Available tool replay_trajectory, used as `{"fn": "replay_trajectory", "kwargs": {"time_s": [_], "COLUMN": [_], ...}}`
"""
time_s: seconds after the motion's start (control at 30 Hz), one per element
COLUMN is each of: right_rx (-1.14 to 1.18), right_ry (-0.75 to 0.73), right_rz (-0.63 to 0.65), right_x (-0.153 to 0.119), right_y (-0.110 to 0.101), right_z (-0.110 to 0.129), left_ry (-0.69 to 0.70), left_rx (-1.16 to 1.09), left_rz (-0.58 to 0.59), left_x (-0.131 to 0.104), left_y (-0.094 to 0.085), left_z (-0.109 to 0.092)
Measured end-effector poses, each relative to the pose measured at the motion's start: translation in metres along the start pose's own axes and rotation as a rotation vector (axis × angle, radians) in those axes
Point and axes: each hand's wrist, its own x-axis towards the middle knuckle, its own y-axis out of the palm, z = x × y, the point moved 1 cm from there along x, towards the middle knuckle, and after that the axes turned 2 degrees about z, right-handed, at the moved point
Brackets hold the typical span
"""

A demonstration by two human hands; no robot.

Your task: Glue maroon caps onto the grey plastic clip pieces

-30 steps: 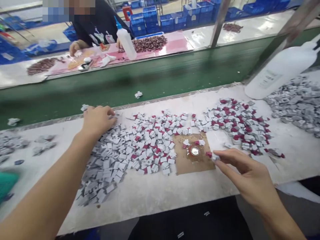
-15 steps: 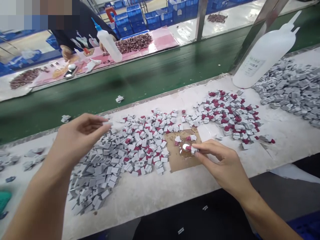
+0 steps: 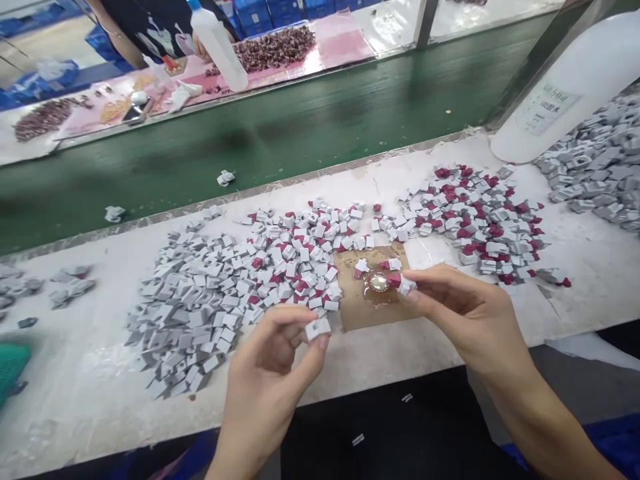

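Note:
Between its thumb and fingers, my left hand (image 3: 273, 373) pinches a grey block (image 3: 318, 328) with a small hole in its face. My right hand (image 3: 463, 310) pinches a grey-and-red piece (image 3: 406, 285), its red end pointing left over a round wet pool (image 3: 379, 283) on the brown cardboard (image 3: 360, 319). Two other grey-and-red pieces lie on the cardboard behind the pool. Left of it spreads a pile of grey blocks (image 3: 200, 300), mixed with red-tipped ones on its right side. Another pile of grey-and-red pieces (image 3: 475, 220) lies behind my right hand.
A large white bottle (image 3: 560, 100) stands at the back right beside more grey blocks (image 3: 600, 167). A green belt (image 3: 300, 127) runs behind the table, with two loose clusters near its edge. Across it, a person stands at a pink-covered table (image 3: 345, 40). A green basket (image 3: 13, 367) sits far left.
My left hand has moved right and down from above the grey pile, and a grey block shows clearly in its fingers. My right hand still holds its piece by the pool. The view has shifted.

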Motion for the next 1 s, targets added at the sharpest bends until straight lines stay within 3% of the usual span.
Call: {"fn": "replay_trajectory", "kwargs": {"time_s": [0.1,0.27,0.47,0.67,0.8,1.0], "right_rx": [0.154,0.382,0.466,0.417,0.237,0.056], "right_ry": [0.088,0.140,0.164,0.187,0.158,0.083], "right_rz": [0.017,0.086,0.119,0.137,0.124,0.141], "right_x": [0.008,0.017,0.027,0.034,0.036,0.040], "right_y": [-0.001,0.010,0.018,0.019,0.020,0.014], "right_z": [0.004,0.011,0.011,0.009,0.015,0.023], "left_ry": [-0.006,-0.128,-0.180,-0.189,-0.213,-0.236], "left_rx": [-0.040,-0.227,-0.314,-0.351,-0.368,-0.374], "left_rz": [0.002,0.157,0.249,0.270,0.245,0.301], "left_x": [0.018,0.044,0.064,0.075,0.079,0.081], "left_y": [0.009,0.036,0.054,0.057,0.059,0.056], "left_z": [-0.007,-0.015,-0.014,-0.011,-0.013,-0.020]}}
